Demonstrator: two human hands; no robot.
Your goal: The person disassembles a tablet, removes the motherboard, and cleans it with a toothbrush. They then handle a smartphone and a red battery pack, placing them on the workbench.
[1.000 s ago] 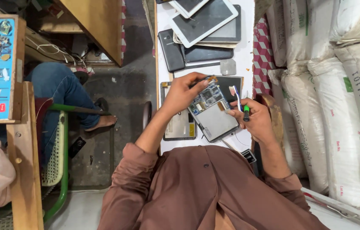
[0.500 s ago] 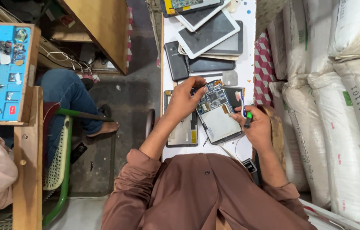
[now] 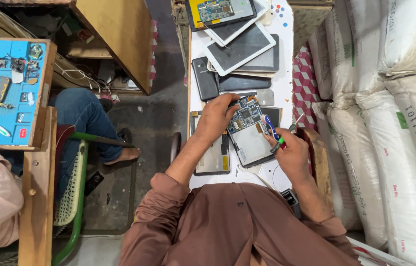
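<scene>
An opened tablet (image 3: pixel 250 136) lies on the narrow white workbench (image 3: pixel 284 59), its circuit board and silver battery exposed. My left hand (image 3: pixel 218 117) grips the tablet's upper left edge, fingers curled over the board. My right hand (image 3: pixel 290 150) sits at the tablet's right side and holds a small blue and green screwdriver (image 3: pixel 273 132), its tip over the board's right edge.
A separated tablet back (image 3: pixel 214 156) lies left of the open one. A stack of tablets (image 3: pixel 240 48) and a dark phone (image 3: pixel 204 78) fill the bench's far end. White sacks (image 3: pixel 390 123) stand at the right. Another person's jeans leg (image 3: pixel 77 112) and a blue work mat (image 3: pixel 6 88) are at left.
The view has shifted, so the bench and hands sit lower in frame. My left hand stays on the tablet's edge and my right hand keeps the screwdriver at the board.
</scene>
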